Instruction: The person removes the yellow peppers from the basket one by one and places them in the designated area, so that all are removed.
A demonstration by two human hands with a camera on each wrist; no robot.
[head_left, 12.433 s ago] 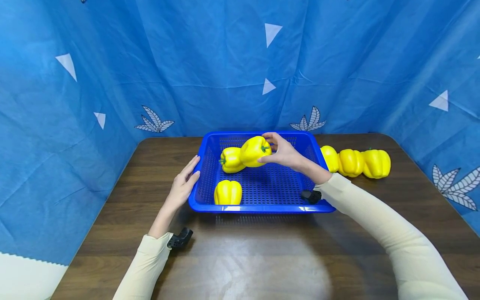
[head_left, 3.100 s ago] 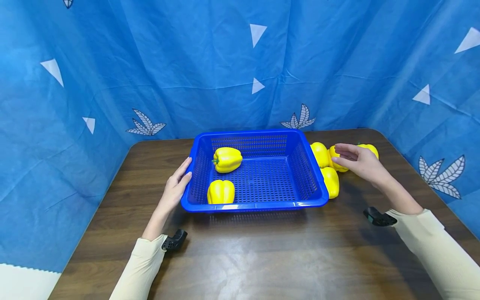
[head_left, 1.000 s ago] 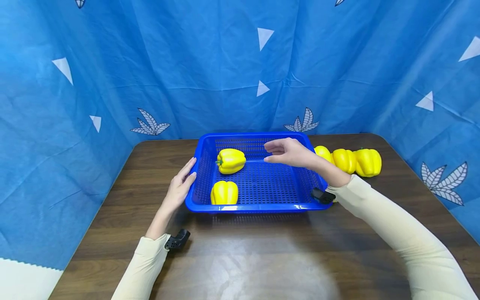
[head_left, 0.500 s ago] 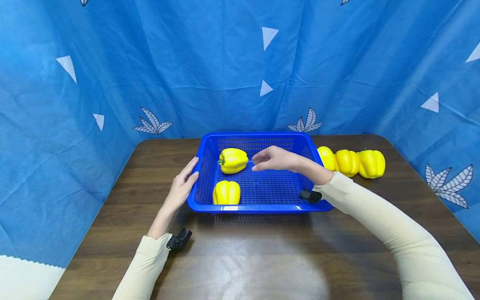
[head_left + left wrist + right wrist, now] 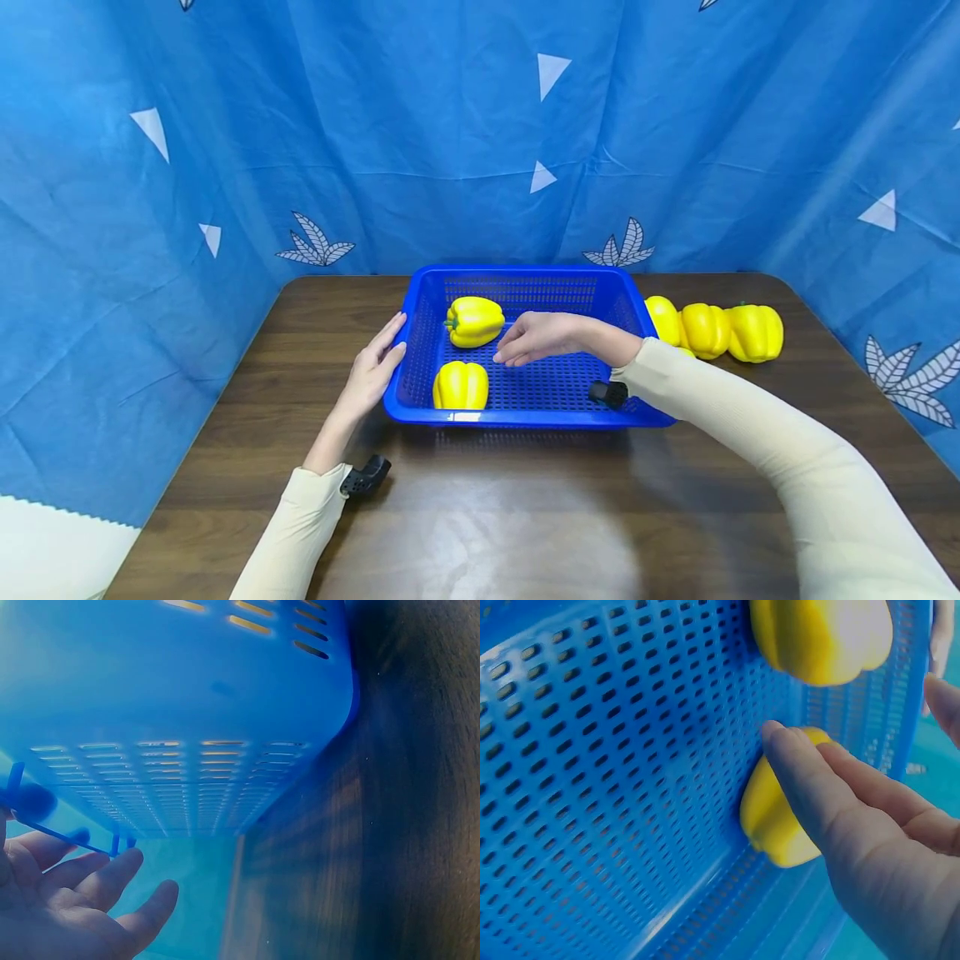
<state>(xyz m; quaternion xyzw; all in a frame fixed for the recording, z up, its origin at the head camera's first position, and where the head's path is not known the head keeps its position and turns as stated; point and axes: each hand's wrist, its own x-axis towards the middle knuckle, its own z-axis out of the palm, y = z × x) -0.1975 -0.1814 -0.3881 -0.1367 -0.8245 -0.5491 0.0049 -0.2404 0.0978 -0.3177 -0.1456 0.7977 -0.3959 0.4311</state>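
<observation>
A blue perforated basket (image 5: pixel 532 417) holds two yellow bell peppers, one at the back left (image 5: pixel 476 322) and another at the front left (image 5: pixel 461 385). Against its left rim rests my left hand (image 5: pixel 371 371), fingers straight; in the left wrist view the hand (image 5: pixel 75 904) touches the rim from outside. Above the basket floor, just right of both peppers, my right hand (image 5: pixel 543 335) hovers holding nothing. The right wrist view shows the right hand (image 5: pixel 877 840) with fingers extended and thumb apart, partly covering one pepper (image 5: pixel 780 817).
To the right of the basket, several yellow bell peppers (image 5: pixel 705 331) lie in a group on the brown wooden table (image 5: pixel 465 508). One is mostly hidden behind the right sleeve (image 5: pixel 720 417). A blue curtain (image 5: pixel 450 133) surrounds the table's back and sides.
Earlier my right hand held a bell pepper over the basket; later it was among the peppers at right. Since then it has come back empty, moving left and lower. My left hand stays.
</observation>
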